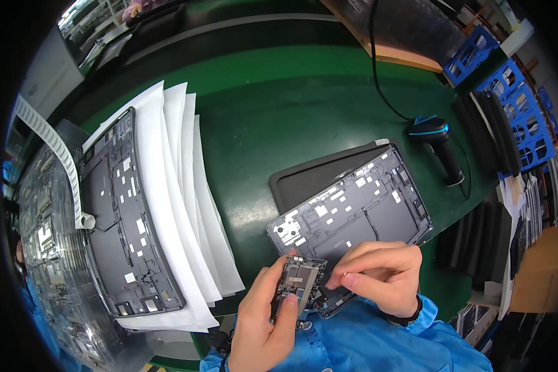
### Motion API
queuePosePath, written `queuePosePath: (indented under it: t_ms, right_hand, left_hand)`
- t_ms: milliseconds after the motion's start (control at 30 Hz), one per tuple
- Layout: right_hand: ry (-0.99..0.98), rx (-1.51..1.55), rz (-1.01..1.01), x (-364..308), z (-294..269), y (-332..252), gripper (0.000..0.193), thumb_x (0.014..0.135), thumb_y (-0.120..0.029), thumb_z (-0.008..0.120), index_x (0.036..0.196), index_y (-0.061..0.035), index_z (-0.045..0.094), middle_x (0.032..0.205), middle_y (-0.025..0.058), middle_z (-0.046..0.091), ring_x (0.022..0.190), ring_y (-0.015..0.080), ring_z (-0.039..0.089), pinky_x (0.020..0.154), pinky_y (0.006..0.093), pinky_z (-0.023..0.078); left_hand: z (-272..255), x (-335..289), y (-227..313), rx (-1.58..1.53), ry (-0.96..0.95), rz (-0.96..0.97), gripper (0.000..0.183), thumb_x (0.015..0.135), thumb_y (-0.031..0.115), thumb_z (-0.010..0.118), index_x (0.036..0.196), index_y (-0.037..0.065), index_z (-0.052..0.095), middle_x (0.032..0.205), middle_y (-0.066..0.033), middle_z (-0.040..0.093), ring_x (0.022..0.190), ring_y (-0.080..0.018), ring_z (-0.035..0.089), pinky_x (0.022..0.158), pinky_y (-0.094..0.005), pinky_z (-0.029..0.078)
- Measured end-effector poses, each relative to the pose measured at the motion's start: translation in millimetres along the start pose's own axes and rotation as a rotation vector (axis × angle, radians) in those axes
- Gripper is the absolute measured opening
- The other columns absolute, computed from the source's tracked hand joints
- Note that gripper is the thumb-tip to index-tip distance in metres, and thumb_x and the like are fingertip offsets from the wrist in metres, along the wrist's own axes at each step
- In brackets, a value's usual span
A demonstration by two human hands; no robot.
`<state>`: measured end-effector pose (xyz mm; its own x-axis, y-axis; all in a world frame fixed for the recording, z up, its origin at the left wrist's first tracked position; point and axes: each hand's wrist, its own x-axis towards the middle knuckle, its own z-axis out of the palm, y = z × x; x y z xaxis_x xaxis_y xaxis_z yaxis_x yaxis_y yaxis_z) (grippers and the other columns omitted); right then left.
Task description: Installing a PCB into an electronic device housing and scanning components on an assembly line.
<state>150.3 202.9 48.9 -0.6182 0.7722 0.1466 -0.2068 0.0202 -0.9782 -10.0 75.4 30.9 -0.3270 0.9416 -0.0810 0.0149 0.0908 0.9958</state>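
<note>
My left hand (263, 322) grips a small circuit board (301, 279) by its edges, thumb across its face, at the near side of the bench. Just right of the board, my right hand (384, 279) is closed in a pinch. A tiny pale speck shows at its fingertips, too small to name. Below and beyond both hands, a dark tablet housing (378, 214) lies tilted with its inside up, dotted with white pads. It partly covers a black padded tray (310, 177).
At left, another tablet housing (108, 192) rests on layered white sheets (167, 186), with a label strip (59, 139) curling over it. Stacked clear trays (46, 248) of boards stand beyond. A corded barcode scanner (437, 146) lies at right, near blue crates (524, 118) and a cardboard box (542, 270).
</note>
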Motion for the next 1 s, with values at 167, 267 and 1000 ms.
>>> queuePosePath:
  t_ms: [167, 267, 1000]
  right_hand:
    - [-0.032, -0.085, 0.117, -0.1, -4.1, 0.7, 0.017, 0.078, 0.012, 0.071, 0.094, 0.0075, 0.075, 0.081, 0.0157, 0.072, 0.070, 0.0163, 0.068, 0.063, 0.0252, 0.052]
    - [-0.090, -0.187, 0.080, 2.2, -12.5, 3.5, 0.018, 0.075, 0.011, 0.073, 0.091, 0.0044, 0.077, 0.077, 0.0120, 0.071, 0.067, 0.0128, 0.065, 0.059, 0.0232, 0.048]
    - [-0.425, -0.478, -0.017, 26.5, -14.0, 3.7, 0.004, 0.068, 0.005, 0.064, 0.071, 0.0042, 0.065, 0.066, 0.0107, 0.065, 0.055, 0.0175, 0.062, 0.051, 0.0264, 0.047]
  left_hand:
    - [8.8, 1.2, 14.9, -0.131, 0.234, -0.098, 0.031, 0.093, -0.007, 0.054, 0.122, -0.011, 0.063, 0.097, -0.0104, 0.070, 0.083, -0.0123, 0.062, 0.075, -0.0253, 0.049]
    - [-10.2, 1.5, 25.4, 0.177, 0.045, -0.049, 0.042, 0.086, -0.009, 0.062, 0.127, -0.004, 0.064, 0.087, -0.0112, 0.064, 0.075, -0.0147, 0.061, 0.069, -0.0246, 0.049]
    - [-15.9, 7.0, 27.0, 0.387, -0.146, 0.106, 0.041, 0.077, -0.010, 0.062, 0.117, -0.003, 0.070, 0.075, -0.0126, 0.061, 0.056, -0.0197, 0.057, 0.053, -0.0298, 0.044]
